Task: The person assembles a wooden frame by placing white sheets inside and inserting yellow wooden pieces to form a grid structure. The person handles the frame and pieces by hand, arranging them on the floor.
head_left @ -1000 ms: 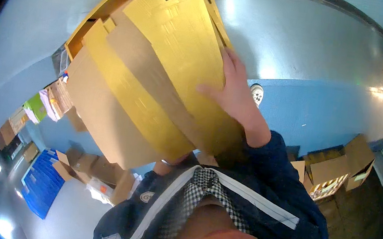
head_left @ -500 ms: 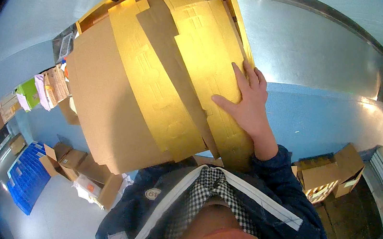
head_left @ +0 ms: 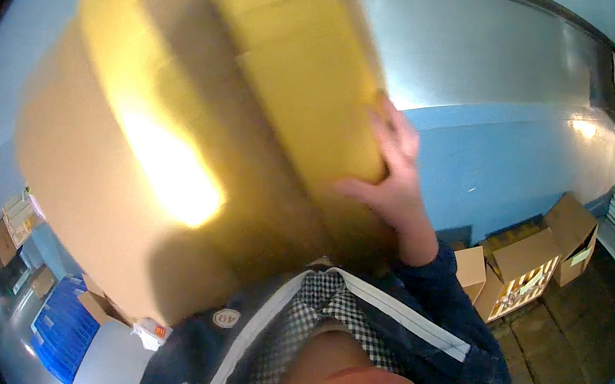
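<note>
A big cardboard box (head_left: 170, 174) fills most of my view, blurred, its yellow flaps fanned toward twelve o'clock and its brown side running down to about eight o'clock. My right hand (head_left: 395, 172) lies flat against the box's edge at roughly two o'clock from the middle of the view, fingers (head_left: 397, 130) stretched out and close together over the yellow cardboard, thumb tucked under the lower edge. The wrist runs down toward five o'clock into my dark blue sleeve (head_left: 450, 288). I cannot see my left hand; the box hides whatever is behind it, so I cannot tell how it grips. Under the box, at six o'clock, my jacket shows a white stripe (head_left: 400, 313) and a checked collar (head_left: 323, 311). Beyond the hand the wall (head_left: 505, 164) is grey above and blue below. On the floor (head_left: 576, 336) at four o'clock stand several open cardboard cartons (head_left: 530, 268), close together against the wall. At eight o'clock a blue crate (head_left: 64, 331) sits low near more small brown boxes (head_left: 5, 245).
</note>
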The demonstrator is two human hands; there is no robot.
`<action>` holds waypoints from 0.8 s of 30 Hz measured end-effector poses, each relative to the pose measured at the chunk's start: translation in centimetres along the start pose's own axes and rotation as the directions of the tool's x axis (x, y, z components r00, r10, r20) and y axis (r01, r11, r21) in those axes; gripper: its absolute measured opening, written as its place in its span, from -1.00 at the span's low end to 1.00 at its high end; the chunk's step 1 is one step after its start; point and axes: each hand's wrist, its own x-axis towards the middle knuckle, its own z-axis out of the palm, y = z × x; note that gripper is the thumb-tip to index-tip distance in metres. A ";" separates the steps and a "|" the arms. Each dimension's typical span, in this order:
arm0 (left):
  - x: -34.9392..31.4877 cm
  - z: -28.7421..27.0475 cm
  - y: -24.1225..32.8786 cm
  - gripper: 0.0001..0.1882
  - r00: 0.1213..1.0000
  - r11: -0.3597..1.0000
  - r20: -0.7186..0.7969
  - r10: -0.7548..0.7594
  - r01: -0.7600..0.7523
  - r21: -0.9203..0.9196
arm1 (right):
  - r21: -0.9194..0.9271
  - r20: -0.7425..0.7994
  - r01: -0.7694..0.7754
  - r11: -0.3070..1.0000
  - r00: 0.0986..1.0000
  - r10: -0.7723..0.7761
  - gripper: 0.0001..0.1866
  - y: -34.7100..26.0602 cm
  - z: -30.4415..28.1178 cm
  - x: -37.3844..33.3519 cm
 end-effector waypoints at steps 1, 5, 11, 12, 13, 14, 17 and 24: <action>2.2 3.6 0.3 -0.60 0.998 1.000 0.058 -0.008 0.010 -0.025 | 0.021 -0.072 -0.038 0.999 0.997 0.039 -0.05 2.1 -2.1 -1.0; 12.1 18.6 0.6 -0.61 0.970 0.985 0.243 0.004 0.039 -0.170 | 0.279 -0.257 -0.198 0.940 0.928 0.272 -0.16 13.7 -11.5 -5.7; 24.5 32.1 0.9 -0.63 0.928 0.941 0.370 0.038 0.091 -0.327 | 0.555 -0.395 -0.451 0.699 0.597 0.698 -0.24 30.3 -22.3 -7.5; 25.4 32.1 0.5 -0.63 0.927 0.942 0.373 0.024 0.104 -0.318 | 0.555 -0.418 -0.435 0.709 0.592 0.689 -0.21 32.2 -22.4 -6.9; 26.0 31.1 -0.3 -0.64 0.929 0.945 0.370 0.000 0.122 -0.305 | 0.554 -0.445 -0.417 0.721 0.583 0.679 -0.18 34.7 -22.3 -6.0; 26.1 29.2 -1.2 -0.64 0.943 0.951 0.332 -0.020 0.120 -0.284 | 0.549 -0.470 -0.400 0.734 0.578 0.667 -0.15 37.1 -22.1 -5.0; 22.5 19.8 -4.0 -0.67 0.971 0.970 0.179 -0.156 0.185 -0.156 | 0.749 -0.379 -0.378 0.544 0.429 0.820 -0.11 48.2 -18.6 -4.8; 6.3 -2.4 -8.1 -0.53 0.932 0.954 -0.223 -0.285 0.298 0.029 | 0.539 -0.410 -0.645 0.542 0.361 0.837 0.01 57.0 -11.5 -3.4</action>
